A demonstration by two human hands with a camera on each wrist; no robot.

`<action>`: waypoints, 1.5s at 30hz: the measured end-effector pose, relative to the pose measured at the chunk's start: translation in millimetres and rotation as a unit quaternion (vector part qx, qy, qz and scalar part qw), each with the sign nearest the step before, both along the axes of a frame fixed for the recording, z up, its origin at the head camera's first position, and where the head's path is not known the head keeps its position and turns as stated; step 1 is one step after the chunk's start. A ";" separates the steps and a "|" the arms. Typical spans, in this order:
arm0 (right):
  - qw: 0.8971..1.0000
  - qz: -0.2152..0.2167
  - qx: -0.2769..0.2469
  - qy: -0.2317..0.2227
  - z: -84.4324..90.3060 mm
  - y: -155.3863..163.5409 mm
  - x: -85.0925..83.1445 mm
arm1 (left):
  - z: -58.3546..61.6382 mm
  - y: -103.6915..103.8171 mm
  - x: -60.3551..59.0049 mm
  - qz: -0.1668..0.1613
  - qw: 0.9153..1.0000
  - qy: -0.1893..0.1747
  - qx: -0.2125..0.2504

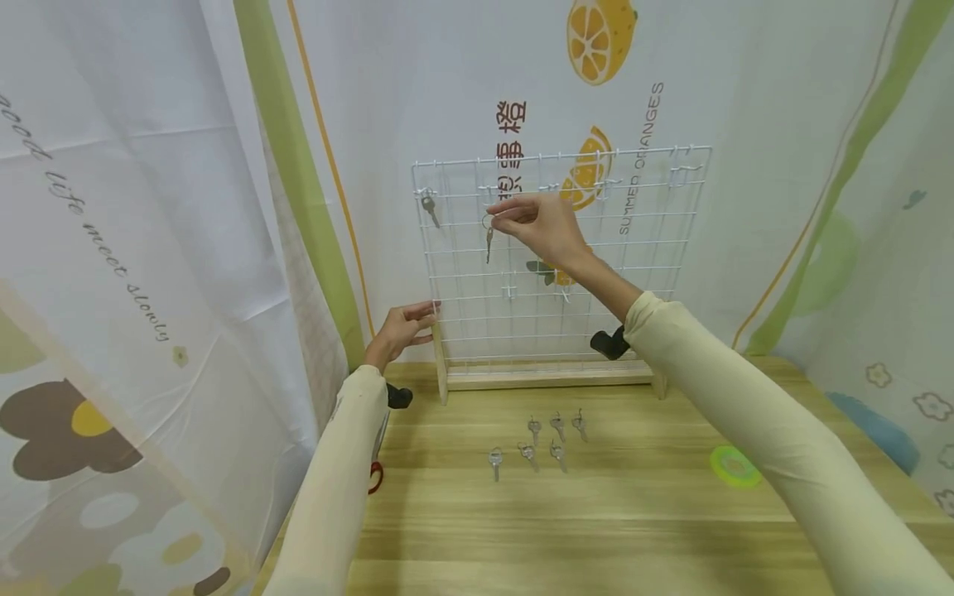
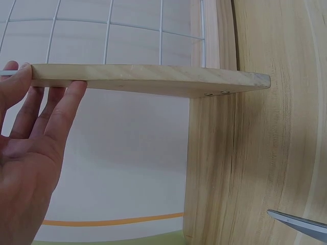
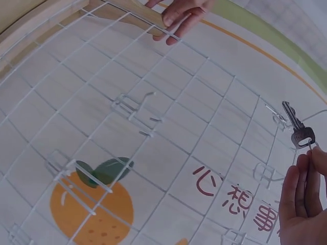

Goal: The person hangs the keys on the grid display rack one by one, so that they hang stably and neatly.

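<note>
A white wire rack (image 1: 566,265) stood up on a wooden base (image 1: 547,377) at the back of a wooden table (image 1: 596,530). The right hand (image 1: 540,223) was up high in front of the rack. Its fingertips (image 3: 301,168) were pinching the ring of a small silver key (image 1: 489,240), and the key hung down from the fingers, close to the wires near the top. In the right wrist view, the key (image 3: 296,127) was next to a little wire hook (image 3: 276,116), but I could not tell if it touched the hook.

The left hand (image 1: 402,327) was on the left edge of the rack, low down. Its fingers (image 2: 48,107) were straight and lay flat against the wooden side post (image 2: 148,79).

Another key (image 1: 430,209) already hung on a hook near the top left corner of the rack. Six more keys (image 1: 538,443) lay on the table in front of the rack, close together. A green ring of tape (image 1: 734,466) lay on the table off to the right, well apart from the keys. A cloth with orange pictures (image 1: 599,37) hung behind the rack.
</note>
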State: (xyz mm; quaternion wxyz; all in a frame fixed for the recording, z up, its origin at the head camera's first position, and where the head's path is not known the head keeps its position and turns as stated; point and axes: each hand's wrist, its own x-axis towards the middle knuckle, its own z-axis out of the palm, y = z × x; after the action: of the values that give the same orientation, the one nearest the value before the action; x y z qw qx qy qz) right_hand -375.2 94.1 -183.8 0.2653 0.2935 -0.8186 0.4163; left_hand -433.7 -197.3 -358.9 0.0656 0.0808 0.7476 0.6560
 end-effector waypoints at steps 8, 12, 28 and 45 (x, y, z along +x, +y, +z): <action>0.999 -0.023 -0.028 0.026 16.5 -7.0 -11.3 | 1.4 -1.1 4.5 0.005 1.000 -0.001 -0.004; 0.998 -0.039 -0.031 0.042 20.6 -8.8 -17.1 | 2.0 0.4 2.8 0.002 1.000 0.002 -0.003; 0.998 -0.056 -0.022 0.013 20.3 -11.0 -26.8 | 0.6 0.9 0.2 -0.007 1.000 0.008 0.001; 0.999 -0.036 -0.009 -0.021 3.5 6.5 -19.5 | -1.1 1.0 -0.3 -0.006 1.000 0.011 -0.004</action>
State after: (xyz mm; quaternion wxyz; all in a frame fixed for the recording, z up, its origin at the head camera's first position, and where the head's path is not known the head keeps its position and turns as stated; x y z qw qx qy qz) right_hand -394.7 100.7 -180.2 0.2660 0.2526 -0.8303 0.4196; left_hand -434.0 -196.3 -359.9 0.0615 0.0925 0.7501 0.6520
